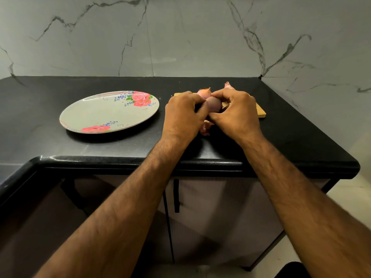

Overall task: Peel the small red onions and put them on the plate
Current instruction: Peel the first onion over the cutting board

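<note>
**Colours and patterns recorded**

Plate [96, 113]: pale grey-white, painted with pink-red roses, green leaves, blue sprigs.
Tabletop [40, 109]: plain black; fine specks are noted along the front edge.
Wall [180, 37]: grey-white marble, veined in dark grey.
Front onion [213, 104]: dull mauve-purple.
Rear onions [203, 91]: pink to orange-pink.
Board [261, 112]: pale yellow wood.
Peel scraps [205, 130]: reddish-brown.
</note>
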